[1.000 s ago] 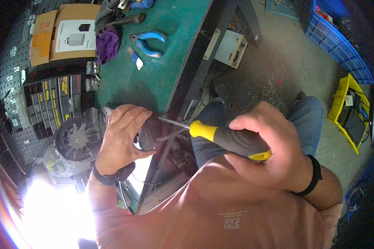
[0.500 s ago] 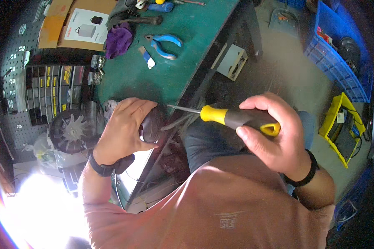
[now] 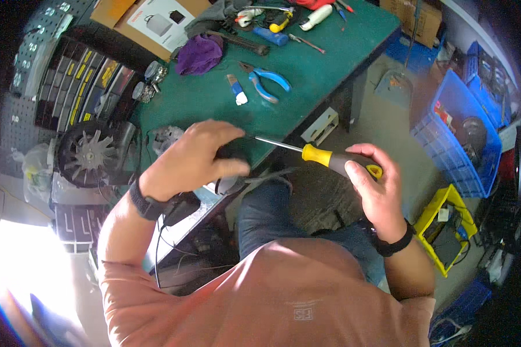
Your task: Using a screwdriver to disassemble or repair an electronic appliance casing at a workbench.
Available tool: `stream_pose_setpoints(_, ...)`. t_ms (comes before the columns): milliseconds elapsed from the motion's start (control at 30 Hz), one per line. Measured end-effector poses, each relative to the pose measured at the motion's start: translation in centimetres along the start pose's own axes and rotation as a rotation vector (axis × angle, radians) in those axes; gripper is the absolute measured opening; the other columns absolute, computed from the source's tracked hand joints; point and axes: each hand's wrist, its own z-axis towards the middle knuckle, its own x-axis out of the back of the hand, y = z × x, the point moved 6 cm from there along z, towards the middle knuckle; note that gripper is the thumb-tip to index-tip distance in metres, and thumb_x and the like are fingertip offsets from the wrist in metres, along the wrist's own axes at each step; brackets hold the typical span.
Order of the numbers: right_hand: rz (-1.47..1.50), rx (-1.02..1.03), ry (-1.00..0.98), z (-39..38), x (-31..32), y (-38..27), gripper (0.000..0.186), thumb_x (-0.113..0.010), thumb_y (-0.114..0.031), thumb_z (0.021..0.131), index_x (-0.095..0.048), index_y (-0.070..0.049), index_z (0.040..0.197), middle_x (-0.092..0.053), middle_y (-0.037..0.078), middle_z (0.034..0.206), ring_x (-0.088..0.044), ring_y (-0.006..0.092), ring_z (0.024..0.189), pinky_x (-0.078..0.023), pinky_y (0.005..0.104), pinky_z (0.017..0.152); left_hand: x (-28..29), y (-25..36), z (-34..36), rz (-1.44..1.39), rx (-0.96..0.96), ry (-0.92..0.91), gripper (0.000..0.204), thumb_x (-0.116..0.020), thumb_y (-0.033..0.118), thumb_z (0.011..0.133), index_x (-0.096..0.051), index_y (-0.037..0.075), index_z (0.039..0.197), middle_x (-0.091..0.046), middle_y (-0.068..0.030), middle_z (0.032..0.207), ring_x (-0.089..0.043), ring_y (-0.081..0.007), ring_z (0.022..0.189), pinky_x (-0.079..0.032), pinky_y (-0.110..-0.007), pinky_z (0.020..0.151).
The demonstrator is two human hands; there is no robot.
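My right hand (image 3: pixel 382 191) is closed round the handle of a yellow and black screwdriver (image 3: pixel 317 154). Its metal shaft points left, with the end close to my left fingertips. My left hand (image 3: pixel 194 156), slightly blurred, curls over a dark rounded object (image 3: pixel 233 151) at the near edge of the green bench; thumb and fingers lie on either side of it. Most of that object is hidden by the hand and shadow, so its kind is unclear. Blue-handled pliers (image 3: pixel 266 82) and a short blue-handled brush (image 3: pixel 236 89) lie beyond the left hand.
The green bench (image 3: pixel 307 75) also bears a purple cloth (image 3: pixel 200 55), a cardboard box (image 3: pixel 156 26) and several tools at the far side. Parts drawers (image 3: pixel 81 87) and a black finned fan wheel (image 3: pixel 90 153) stand left. Blue (image 3: pixel 457 133) and yellow (image 3: pixel 446 231) crates sit on the right.
The view has shifted, showing more of the bench and floor. My left hand has moved over the dark object, its thumb further from the fingers. The screwdriver stays in my right hand.
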Motion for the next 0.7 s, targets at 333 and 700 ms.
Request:
stream_pose_setpoints(333,0.134,-0.064,-0.005,0.3,-0.4,-3.0,0.020,-0.067,-0.015,0.087,-0.064,0.001,0.098,-0.063,0.003,0.085,-0.057,0.0083,0.075,-0.045,0.0231,0.067,0.9,0.1,0.5,0.027,0.048,0.242,0.030,-0.074,0.015,0.076,-0.067,0.000,0.101,-0.066,-0.0196,0.102,-0.061,-0.0359,0.096,-0.049,-0.040,0.086)
stream_pose_setpoints(700,0.168,-0.018,-0.019,1.2,-2.3,-6.7,0.022,-0.066,-0.017,0.090,-0.065,-0.003,0.107,-0.059,-0.002,0.076,-0.049,0.0035,0.059,-0.038,0.0186,0.050,4.1,-3.4,-4.0,0.224,0.153,0.482,0.015,-0.068,0.018,0.079,-0.070,0.003,0.081,-0.065,-0.0179,0.080,-0.062,-0.0361,0.077,-0.051,-0.043,0.070)
